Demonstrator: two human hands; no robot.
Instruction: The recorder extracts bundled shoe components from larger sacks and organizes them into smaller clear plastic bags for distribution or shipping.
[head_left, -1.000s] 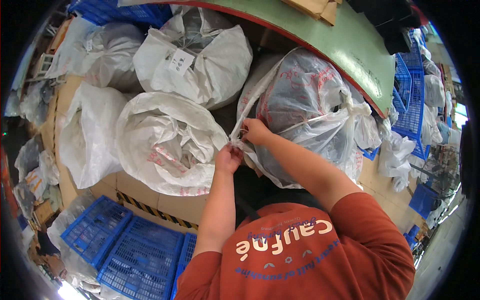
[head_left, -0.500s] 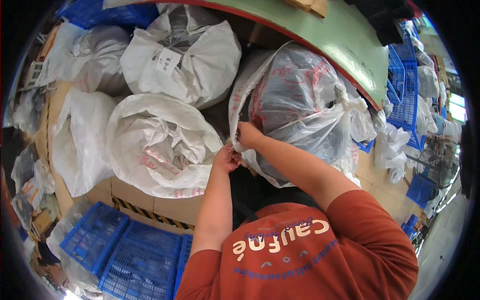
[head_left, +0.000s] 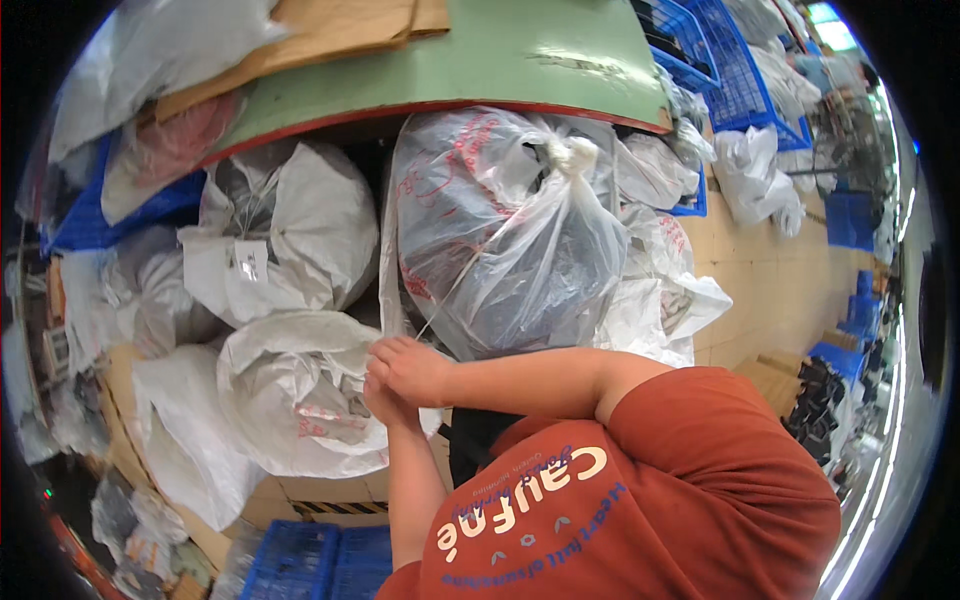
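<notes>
My right hand (head_left: 412, 371) is closed on a thin pale string (head_left: 465, 272), which runs up from the fingers over a large clear plastic bag (head_left: 545, 270). That bag is full of dark contents, knotted at the top and set inside a white woven sack. Just below and touching the right hand, my left hand (head_left: 386, 402) is closed too, and what its fingers hold is hidden. Both hands are at the near left side of the stuffed bag, over the rim of an open white woven sack (head_left: 290, 350) with its mouth rolled down.
A filled white sack with a paper label (head_left: 252, 260) stands behind the open one. Beyond the bags is a green table (head_left: 480, 70) with a red edge and brown cardboard (head_left: 330, 45). Blue crates (head_left: 290, 560) are at the lower left, and more blue crates (head_left: 735, 60) at the far right.
Both hands have moved left relative to the stuffed bag and come together, right over left. The string now stretches across the bag. My view has shifted, showing more of the table.
</notes>
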